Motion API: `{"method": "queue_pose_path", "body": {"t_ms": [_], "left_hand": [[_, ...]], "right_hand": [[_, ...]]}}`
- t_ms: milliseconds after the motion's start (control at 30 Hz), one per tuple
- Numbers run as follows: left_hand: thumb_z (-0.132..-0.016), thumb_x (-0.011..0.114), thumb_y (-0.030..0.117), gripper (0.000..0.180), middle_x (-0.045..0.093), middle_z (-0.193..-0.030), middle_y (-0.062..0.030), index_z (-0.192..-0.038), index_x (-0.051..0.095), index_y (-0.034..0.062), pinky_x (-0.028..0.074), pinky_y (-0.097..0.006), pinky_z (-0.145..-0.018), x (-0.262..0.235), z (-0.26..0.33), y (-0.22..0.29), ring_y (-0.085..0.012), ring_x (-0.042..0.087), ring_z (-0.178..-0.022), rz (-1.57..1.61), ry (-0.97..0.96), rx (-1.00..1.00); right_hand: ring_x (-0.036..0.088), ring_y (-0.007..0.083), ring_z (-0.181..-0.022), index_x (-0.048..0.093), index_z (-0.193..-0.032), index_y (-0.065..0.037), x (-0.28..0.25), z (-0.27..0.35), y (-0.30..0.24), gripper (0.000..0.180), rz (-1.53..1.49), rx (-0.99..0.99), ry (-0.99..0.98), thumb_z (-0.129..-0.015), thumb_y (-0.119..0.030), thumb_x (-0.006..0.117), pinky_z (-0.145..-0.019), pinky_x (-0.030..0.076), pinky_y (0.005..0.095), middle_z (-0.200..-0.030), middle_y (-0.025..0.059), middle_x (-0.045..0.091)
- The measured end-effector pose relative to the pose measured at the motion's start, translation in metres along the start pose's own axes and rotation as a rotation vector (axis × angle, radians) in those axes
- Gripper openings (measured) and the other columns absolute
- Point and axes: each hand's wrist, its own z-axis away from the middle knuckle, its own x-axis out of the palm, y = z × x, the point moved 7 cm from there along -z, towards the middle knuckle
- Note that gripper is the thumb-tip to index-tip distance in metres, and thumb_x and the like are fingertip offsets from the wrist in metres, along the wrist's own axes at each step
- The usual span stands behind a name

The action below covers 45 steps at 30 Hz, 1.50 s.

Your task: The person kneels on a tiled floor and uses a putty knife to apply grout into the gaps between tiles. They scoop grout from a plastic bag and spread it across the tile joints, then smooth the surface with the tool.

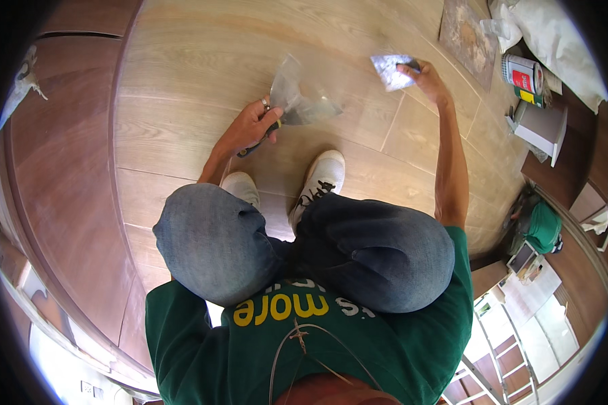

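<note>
Cans, two of them, stand by a grey box well beyond the right fingers; I cannot tell what is in them. Fingers of the left hand are clenched around the dark handle of a wide putty knife, its blade just past the fingertips, over the wooden floor. The right hand grips a smaller scraper, its blade left of the fingers.

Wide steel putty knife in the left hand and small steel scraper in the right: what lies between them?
Only bare wood-look floor planks, per the head view.
</note>
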Motion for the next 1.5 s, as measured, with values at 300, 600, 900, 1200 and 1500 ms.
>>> {"method": "queue_pose_path", "body": {"t_ms": [300,600,900,1200,1500], "left_hand": [[-0.106,0.053,0.031,0.036,0.061,-0.079,0.0003,-0.132,0.059,0.0051,0.045,-0.023,-0.055,0.023,0.006,0.007,-0.0065,0.059,-0.060,-0.093,-0.248,-0.084],[-0.106,0.054,0.033,0.034,0.058,-0.072,0.0025,-0.123,0.063,0.0049,0.046,-0.023,-0.056,-0.008,0.017,0.025,-0.0063,0.060,-0.061,0.069,-0.047,0.043],[-0.105,0.056,0.035,0.036,0.059,-0.072,0.0020,-0.123,0.062,0.0051,0.044,-0.024,-0.056,-0.006,0.023,0.020,-0.0065,0.060,-0.061,0.065,-0.032,0.029],[-0.106,0.054,0.034,0.037,0.060,-0.072,0.0018,-0.128,0.061,0.0056,0.045,-0.024,-0.056,-0.008,0.024,0.020,-0.0069,0.060,-0.061,0.066,-0.034,0.070],[-0.106,0.053,0.033,0.034,0.061,-0.081,0.0002,-0.125,0.062,0.0058,0.047,-0.025,-0.056,-0.020,0.029,0.028,-0.0084,0.061,-0.062,0.128,0.055,0.095]], "right_hand": [[0.068,0.0163,-0.103,0.064,-0.129,-0.004,0.131,0.053,-0.066,0.055,-0.732,0.047,-0.550,-0.088,-0.036,0.081,-0.095,0.052,0.0297,-0.115,0.0073,0.073],[0.067,0.0275,-0.098,0.071,-0.124,-0.020,0.040,0.014,-0.018,0.030,0.717,-0.265,0.455,-0.095,-0.018,0.065,-0.080,0.054,0.0441,-0.113,0.0056,0.072],[0.063,0.0267,-0.103,0.070,-0.126,-0.020,0.112,0.064,-0.022,0.043,0.798,-0.386,0.515,-0.085,-0.007,0.066,-0.084,0.050,0.0426,-0.111,0.0036,0.068],[0.063,0.0307,-0.101,0.071,-0.124,-0.019,0.081,0.031,-0.031,0.035,0.678,-0.325,0.578,-0.091,-0.010,0.062,-0.084,0.052,0.0454,-0.111,0.0070,0.068],[0.061,0.0290,-0.104,0.069,-0.127,-0.019,0.121,0.055,-0.042,0.044,0.677,-0.360,0.493,-0.085,-0.006,0.065,-0.086,0.049,0.0453,-0.109,0.0067,0.066]]}}
